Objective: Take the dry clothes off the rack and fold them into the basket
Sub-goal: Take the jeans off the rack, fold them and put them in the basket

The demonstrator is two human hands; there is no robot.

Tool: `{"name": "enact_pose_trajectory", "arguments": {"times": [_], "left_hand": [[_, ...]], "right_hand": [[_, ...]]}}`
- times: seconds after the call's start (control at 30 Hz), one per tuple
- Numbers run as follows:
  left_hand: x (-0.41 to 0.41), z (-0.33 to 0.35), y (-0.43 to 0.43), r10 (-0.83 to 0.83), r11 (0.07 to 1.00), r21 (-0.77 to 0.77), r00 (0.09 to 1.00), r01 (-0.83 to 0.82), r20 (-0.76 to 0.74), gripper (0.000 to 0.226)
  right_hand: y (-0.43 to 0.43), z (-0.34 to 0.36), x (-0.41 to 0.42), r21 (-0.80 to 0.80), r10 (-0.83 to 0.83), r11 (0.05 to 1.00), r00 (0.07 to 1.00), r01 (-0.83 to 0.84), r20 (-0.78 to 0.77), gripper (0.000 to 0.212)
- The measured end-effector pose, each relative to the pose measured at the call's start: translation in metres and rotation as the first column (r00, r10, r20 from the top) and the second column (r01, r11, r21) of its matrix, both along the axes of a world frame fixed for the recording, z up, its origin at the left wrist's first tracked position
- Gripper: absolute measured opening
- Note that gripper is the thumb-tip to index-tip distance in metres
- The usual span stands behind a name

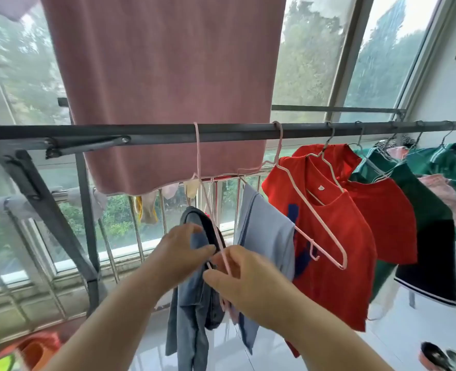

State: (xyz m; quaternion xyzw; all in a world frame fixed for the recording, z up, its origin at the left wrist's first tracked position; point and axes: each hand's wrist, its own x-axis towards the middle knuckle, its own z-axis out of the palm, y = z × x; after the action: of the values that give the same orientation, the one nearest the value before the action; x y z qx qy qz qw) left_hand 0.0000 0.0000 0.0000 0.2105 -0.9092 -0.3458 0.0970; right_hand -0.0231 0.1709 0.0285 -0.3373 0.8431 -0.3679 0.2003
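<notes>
Low and far left of the grip sits an orange tub (38, 349). It may be the basket, but too little of it shows to tell. The grey rack (146, 132) runs across above the grip, with a big pink cloth (165, 89) hanging behind it.

The step in hand looks like getting one garment off its hanger. The left hand (181, 253) has its grip clenched on the denim garment (192, 311), fingers over the top fold and thumb beneath, where the cloth passes over the wire. The pink hanger (198, 156) hooks on the rack above the grip and slants down into it. The right hand (251, 285), close against the left, pinches the hanger's wire between thumb and forefinger.

The denim is faded blue and darker on its inner face. It is doubled over the hanger and hangs limp below the grip, thick at the seams.

The next move, I judge, calls for the right hand to steady the wire while the left slides the denim free, or for the hook to be lifted off the rack first. The thin wire could snag a seam.

Just right of the grip hangs a pale blue garment (264, 231), then a red shirt (336, 236), and further right green shirts (422, 188), none yet taken down.
</notes>
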Motion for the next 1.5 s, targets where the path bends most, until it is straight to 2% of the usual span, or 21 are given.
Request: {"name": "enact_pose_trajectory", "arguments": {"times": [0.03,0.1,0.17,0.2,0.23,0.3,0.37,0.43,0.5,0.53,0.7,0.83,0.93,1.0,1.07,1.17,1.2,1.27,1.37,1.43,1.5], "left_hand": [[-0.007,0.002,0.0,-0.05,0.997,-0.065,0.999,0.05,0.0,0.057],[-0.026,0.004,0.002,-0.177,0.96,-0.199,0.978,0.195,0.107,0.057],[-0.051,0.007,0.009,-0.232,0.894,-0.302,0.919,0.33,0.319,0.036],[-0.06,0.01,0.015,-0.233,0.862,-0.328,0.877,0.386,0.42,0.02],[-0.07,0.012,0.021,-0.251,0.826,-0.327,0.819,0.459,0.516,0.014],[-0.084,0.016,0.034,-0.256,0.741,-0.31,0.677,0.596,0.69,0.018],[-0.094,0.023,0.047,-0.204,0.685,-0.314,0.588,0.657,0.783,0.03],[-0.107,0.02,0.049,-0.174,0.682,-0.314,0.564,0.66,0.808,0.03],[-0.12,0.015,0.048,-0.12,0.711,-0.338,0.58,0.617,0.805,0.028],[-0.123,0.013,0.046,-0.062,0.723,-0.367,0.584,0.585,0.809,0.036],[-0.134,-0.007,0.05,0.094,0.683,-0.484,0.592,0.547,0.801,0.049],[-0.134,-0.023,0.058,0.235,0.67,-0.527,0.523,0.524,0.819,0.059],[-0.129,-0.023,0.06,0.252,0.67,-0.525,0.505,0.525,0.826,0.061],[-0.13,-0.025,0.05,0.2,0.661,-0.506,0.52,0.554,0.83,0.059],[-0.127,-0.028,0.038,0.157,0.623,-0.514,0.549,0.59,0.821,0.048],[-0.119,-0.025,0.024,0.132,0.54,-0.601,0.646,0.589,0.752,0.037],[-0.114,-0.022,0.02,0.119,0.55,-0.616,0.677,0.564,0.727,0.034],[-0.107,-0.014,0.013,0.062,0.65,-0.603,0.759,0.462,0.648,0.026],[-0.099,-0.007,-0.003,0.013,0.835,-0.48,0.862,0.27,0.507,0.025],[-0.094,-0.011,-0.016,0.024,0.931,-0.352,0.944,0.098,0.328,0.018],[-0.089,-0.016,-0.024,0.077,0.984,-0.167,0.988,-0.055,0.132,0.017]], "right_hand": [[-0.001,-0.003,-0.002,-0.029,0.002,1.0,1.0,-0.002,0.004,0.022],[0.002,-0.006,-0.008,-0.06,-0.01,0.998,0.999,0.008,-0.04,0.014],[0.006,-0.007,-0.012,-0.059,-0.021,0.998,0.998,0.017,-0.059,0.011],[0.007,-0.007,-0.013,-0.062,-0.033,0.998,0.998,0.03,-0.057,0.01],[0.008,-0.008,-0.015,-0.059,-0.041,0.998,0.997,0.037,-0.064,0.011],[0.011,-0.009,-0.019,-0.039,-0.062,0.998,0.996,0.059,-0.07,0.016],[0.016,-0.011,-0.023,-0.041,-0.094,0.995,0.995,0.092,-0.029,0.021],[0.022,-0.013,-0.029,-0.055,-0.126,0.99,0.992,0.126,0.007,0.026],[0.027,-0.014,-0.033,-0.066,-0.153,0.986,0.988,0.153,-0.001,0.029],[0.028,-0.014,-0.034,-0.07,-0.16,0.985,0.987,0.16,0.001,0.028],[0.032,-0.01,-0.033,-0.09,-0.148,0.985,0.989,0.149,0.015,0.024],[0.033,-0.009,-0.034,-0.105,-0.161,0.981,0.987,0.163,0.029,0.023],[0.033,-0.009,-0.032,-0.106,-0.155,0.982,0.987,0.159,0.045,0.022],[0.033,-0.01,-0.031,-0.105,-0.156,0.982,0.987,0.159,0.034,0.022],[0.032,-0.01,-0.03,-0.117,-0.175,0.977,0.984,0.179,0.043,0.022],[0.033,-0.01,-0.032,-0.125,-0.227,0.965,0.973,0.231,0.051,0.023],[0.034,-0.01,-0.032,-0.137,-0.244,0.959,0.969,0.249,0.049,0.024],[0.036,-0.009,-0.034,-0.17,-0.258,0.95,0.965,0.262,0.046,0.025],[0.037,-0.009,-0.037,-0.189,-0.268,0.943,0.962,0.274,0.06,0.023],[0.038,-0.009,-0.04,-0.202,-0.266,0.938,0.959,0.28,0.096,0.023],[0.039,-0.006,-0.044,-0.229,-0.266,0.929,0.955,0.29,0.13,0.026]]}}
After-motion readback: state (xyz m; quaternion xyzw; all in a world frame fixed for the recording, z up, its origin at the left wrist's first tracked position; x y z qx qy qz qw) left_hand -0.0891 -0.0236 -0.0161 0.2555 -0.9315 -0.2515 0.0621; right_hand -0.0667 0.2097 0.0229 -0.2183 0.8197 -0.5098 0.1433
